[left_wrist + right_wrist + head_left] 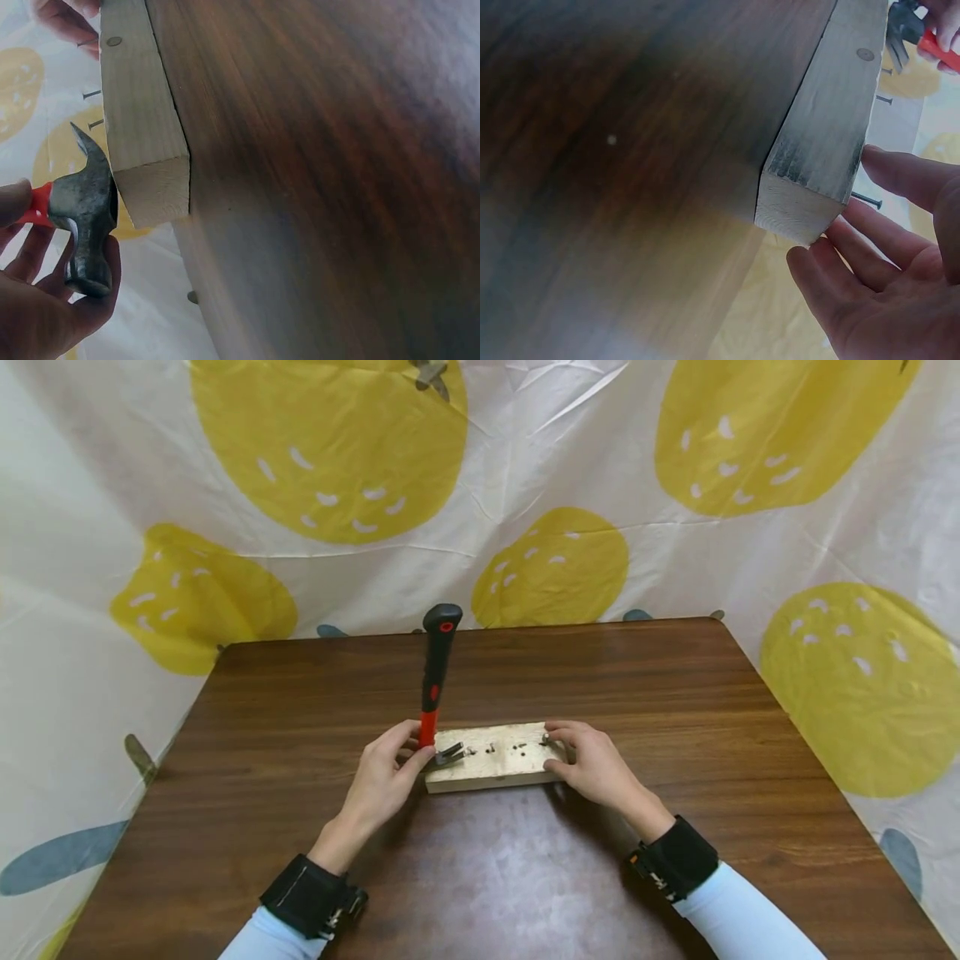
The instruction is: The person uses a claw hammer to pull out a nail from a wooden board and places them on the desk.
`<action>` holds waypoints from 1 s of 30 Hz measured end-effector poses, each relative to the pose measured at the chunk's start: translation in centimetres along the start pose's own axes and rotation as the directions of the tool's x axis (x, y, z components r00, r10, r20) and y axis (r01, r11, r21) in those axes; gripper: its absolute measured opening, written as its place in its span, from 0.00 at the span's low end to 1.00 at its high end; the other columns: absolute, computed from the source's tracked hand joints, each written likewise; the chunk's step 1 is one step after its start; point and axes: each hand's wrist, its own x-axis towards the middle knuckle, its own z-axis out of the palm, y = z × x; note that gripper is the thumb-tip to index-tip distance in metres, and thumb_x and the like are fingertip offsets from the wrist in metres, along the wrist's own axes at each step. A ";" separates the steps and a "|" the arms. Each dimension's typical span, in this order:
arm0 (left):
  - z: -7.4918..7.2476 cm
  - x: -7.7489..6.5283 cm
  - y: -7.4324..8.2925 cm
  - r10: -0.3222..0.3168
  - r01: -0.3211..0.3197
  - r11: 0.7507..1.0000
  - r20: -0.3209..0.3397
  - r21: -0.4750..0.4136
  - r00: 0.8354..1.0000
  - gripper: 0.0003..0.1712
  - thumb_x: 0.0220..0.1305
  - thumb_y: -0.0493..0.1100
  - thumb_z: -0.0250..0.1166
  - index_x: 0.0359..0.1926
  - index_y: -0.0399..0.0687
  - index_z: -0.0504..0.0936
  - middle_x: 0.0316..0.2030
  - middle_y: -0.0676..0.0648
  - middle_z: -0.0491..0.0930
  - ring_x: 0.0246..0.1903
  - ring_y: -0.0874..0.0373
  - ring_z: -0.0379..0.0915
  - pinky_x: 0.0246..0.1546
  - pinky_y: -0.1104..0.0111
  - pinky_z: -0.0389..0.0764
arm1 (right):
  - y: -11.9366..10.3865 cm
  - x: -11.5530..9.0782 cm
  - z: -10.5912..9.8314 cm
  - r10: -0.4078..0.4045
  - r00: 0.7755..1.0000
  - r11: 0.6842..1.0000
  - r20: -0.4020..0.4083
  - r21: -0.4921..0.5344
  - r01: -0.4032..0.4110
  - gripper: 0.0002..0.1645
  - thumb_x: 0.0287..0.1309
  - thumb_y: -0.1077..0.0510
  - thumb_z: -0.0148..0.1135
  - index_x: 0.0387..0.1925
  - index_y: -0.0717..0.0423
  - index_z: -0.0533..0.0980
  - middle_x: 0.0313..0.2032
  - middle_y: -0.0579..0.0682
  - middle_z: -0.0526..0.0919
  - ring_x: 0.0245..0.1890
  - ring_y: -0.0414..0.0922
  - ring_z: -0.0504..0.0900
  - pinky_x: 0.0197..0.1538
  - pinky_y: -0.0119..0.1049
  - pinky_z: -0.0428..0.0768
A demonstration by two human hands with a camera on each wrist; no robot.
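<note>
By the left hand (pixel 381 777), the hammer (pixel 436 672) is gripped head-down, claw towards the nails (pixel 866 199); by the curled right hand (pixel 600 766), the wooden block (pixel 487 767) is held at its end on the bench (pixel 600 677), probably for steadiness.

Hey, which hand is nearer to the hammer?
Left. The left hand holds the hammer near its head; the right hand is farther away, at the right end of the wooden block.
</note>
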 end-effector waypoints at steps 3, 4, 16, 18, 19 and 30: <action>0.2 0.1 -0.1 0.000 0.000 1.000 0.006 0.008 1.000 0.15 0.67 0.34 0.70 0.54 0.41 0.82 0.44 0.47 0.84 0.40 0.52 0.83 0.36 0.58 0.83 | -0.1 0.0 0.0 0.006 1.000 1.000 0.007 -0.011 -0.006 0.23 0.56 0.64 0.75 0.53 0.70 0.82 0.59 0.61 0.81 0.60 0.61 0.78 0.56 0.55 0.79; 0.3 0.1 -0.2 0.005 -0.005 1.000 0.007 0.008 1.000 0.15 0.67 0.34 0.70 0.54 0.41 0.82 0.44 0.46 0.84 0.40 0.52 0.83 0.37 0.57 0.83 | -0.1 0.0 0.0 0.008 1.000 1.000 0.008 -0.013 -0.008 0.23 0.56 0.64 0.75 0.53 0.70 0.81 0.60 0.61 0.81 0.60 0.61 0.78 0.56 0.55 0.79; 1.2 0.8 -0.2 0.035 -0.034 0.999 0.010 -0.025 0.999 0.13 0.67 0.32 0.70 0.52 0.39 0.82 0.45 0.44 0.84 0.41 0.49 0.84 0.40 0.56 0.86 | -0.2 0.1 -0.1 0.001 1.000 0.999 0.025 -0.034 -0.001 0.26 0.57 0.64 0.75 0.56 0.70 0.80 0.60 0.61 0.80 0.61 0.61 0.77 0.59 0.56 0.77; 1.3 0.8 -0.2 0.039 -0.038 0.999 0.012 -0.030 0.999 0.13 0.67 0.32 0.70 0.51 0.39 0.82 0.45 0.43 0.84 0.42 0.48 0.84 0.40 0.56 0.86 | -0.2 0.1 -0.1 -0.003 1.000 0.999 0.023 -0.036 0.004 0.26 0.57 0.64 0.75 0.56 0.70 0.80 0.60 0.61 0.80 0.61 0.61 0.78 0.59 0.56 0.77; 1.3 0.9 -0.1 0.038 -0.038 0.999 0.014 -0.031 0.999 0.13 0.67 0.32 0.70 0.51 0.40 0.81 0.45 0.44 0.84 0.42 0.48 0.84 0.41 0.56 0.86 | -0.2 0.1 -0.1 -0.005 1.000 0.999 0.022 -0.038 0.006 0.26 0.57 0.64 0.75 0.56 0.70 0.80 0.60 0.62 0.80 0.60 0.60 0.78 0.59 0.55 0.77; 1.5 1.0 -0.1 0.059 -0.060 0.998 -0.008 -0.037 0.998 0.14 0.65 0.32 0.71 0.50 0.42 0.80 0.43 0.44 0.85 0.42 0.48 0.85 0.39 0.55 0.86 | -0.6 0.2 -0.2 0.015 1.000 0.999 0.027 -0.041 -0.014 0.25 0.57 0.64 0.75 0.55 0.68 0.81 0.59 0.62 0.81 0.58 0.60 0.80 0.57 0.55 0.78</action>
